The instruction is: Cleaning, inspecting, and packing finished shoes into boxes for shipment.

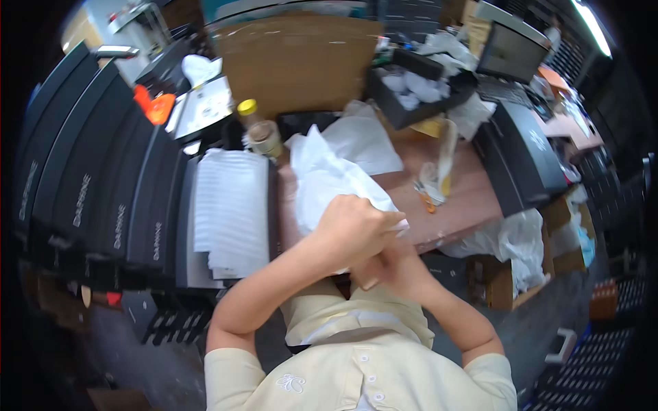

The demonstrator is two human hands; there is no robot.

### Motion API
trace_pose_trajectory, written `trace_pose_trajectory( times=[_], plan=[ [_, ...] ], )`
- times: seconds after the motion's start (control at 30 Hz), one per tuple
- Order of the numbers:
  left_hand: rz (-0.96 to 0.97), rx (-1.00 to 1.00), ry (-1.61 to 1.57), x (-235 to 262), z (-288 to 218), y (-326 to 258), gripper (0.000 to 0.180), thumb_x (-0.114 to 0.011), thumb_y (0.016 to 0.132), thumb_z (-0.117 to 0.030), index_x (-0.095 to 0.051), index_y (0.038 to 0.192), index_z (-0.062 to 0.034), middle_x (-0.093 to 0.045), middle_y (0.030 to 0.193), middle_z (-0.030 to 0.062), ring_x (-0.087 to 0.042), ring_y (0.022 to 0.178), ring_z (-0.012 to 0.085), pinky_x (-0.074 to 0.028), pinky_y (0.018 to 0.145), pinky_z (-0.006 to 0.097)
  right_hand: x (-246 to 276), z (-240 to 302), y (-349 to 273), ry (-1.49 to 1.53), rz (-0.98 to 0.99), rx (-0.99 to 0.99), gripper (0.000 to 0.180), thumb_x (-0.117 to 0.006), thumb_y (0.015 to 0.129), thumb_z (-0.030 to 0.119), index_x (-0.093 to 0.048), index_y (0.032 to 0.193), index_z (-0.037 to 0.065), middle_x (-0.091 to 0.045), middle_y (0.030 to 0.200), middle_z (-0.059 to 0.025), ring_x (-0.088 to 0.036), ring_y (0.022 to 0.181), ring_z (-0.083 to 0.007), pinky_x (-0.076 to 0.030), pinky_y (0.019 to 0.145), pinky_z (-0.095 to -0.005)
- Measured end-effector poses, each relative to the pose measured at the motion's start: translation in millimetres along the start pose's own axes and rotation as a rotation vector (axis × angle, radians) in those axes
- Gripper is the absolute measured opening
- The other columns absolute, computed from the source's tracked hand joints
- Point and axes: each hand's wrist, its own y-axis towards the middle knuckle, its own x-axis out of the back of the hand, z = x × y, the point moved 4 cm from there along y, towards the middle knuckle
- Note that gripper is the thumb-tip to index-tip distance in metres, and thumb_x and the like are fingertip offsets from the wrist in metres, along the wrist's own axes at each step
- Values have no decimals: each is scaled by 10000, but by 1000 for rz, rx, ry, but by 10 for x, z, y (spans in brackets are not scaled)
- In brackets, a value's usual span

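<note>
My left hand (358,229) is closed in a fist above the table's near edge, beside a crumpled sheet of white tissue paper (329,171). Whatever it grips, if anything, is hidden; a small pale bit shows by its knuckles. Just below it and partly behind, my right hand (389,266) is smeared by motion, so its fingers cannot be read. Both hands are close together in front of my body. A second white sheet (373,145) lies behind the first on the brownish tabletop (462,185).
Black boxes (103,171) stand in a row at left, beside a stack of white foam sheets (232,205). A jar (264,139) stands behind the stack. Orange-handled scissors (428,198) lie right. An open black box (418,89) holds white wads; cartons (510,274) with plastic stand lower right.
</note>
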Motion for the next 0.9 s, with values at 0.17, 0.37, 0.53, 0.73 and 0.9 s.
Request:
trace_pose_trajectory(
  times=[0.17,0.37,0.53,0.73,0.9],
  plan=[
    [-437,16,100,-297,11,-554,405,-652,727,-195,-643,1109,-60,-466,478,-23,-461,359,109,-340,348,282,-68,-457,-236,1341,-322,-622,358,-413,956,308,-501,1173,38,-609,1059,-87,-609,925,-207,-519,770,-373],
    [-768,67,10,-267,-423,-877,453,-629,671,-93,-643,1115,-5,-377,499,-34,-395,402,95,-333,389,255,-256,-493,-112,1258,-490,-330,434,-388,959,305,-435,1271,7,-522,1223,-141,-519,1102,-256,-426,926,-397],
    [-698,-60,-79,-502,-530,-1307,443,-720,688,-180,-655,1083,10,-480,568,-15,-465,470,116,-380,438,257,-138,-515,110,908,-612,-182,466,-468,910,297,-433,1272,6,-504,1240,-157,-486,1131,-293,-394,946,-419],
    [-1024,598,-1719,-435,277,-1151,827,-805,701,-333,-380,1315,22,-533,1226,137,-521,1144,209,-440,942,356,-137,-199,161,-237,-537,82,525,-563,850,288,-431,1272,6,-483,1261,-177,-446,1167,-337,-356,970,-445],
    [-651,598,-2053,-639,349,-883,595,-756,775,-163,-445,1239,43,-578,1146,113,-566,1051,181,-466,898,330,-283,264,285,-530,-267,269,586,-642,801,280,-429,1273,5,-466,1278,-194,-413,1197,-374,-324,990,-466]
  ],
)
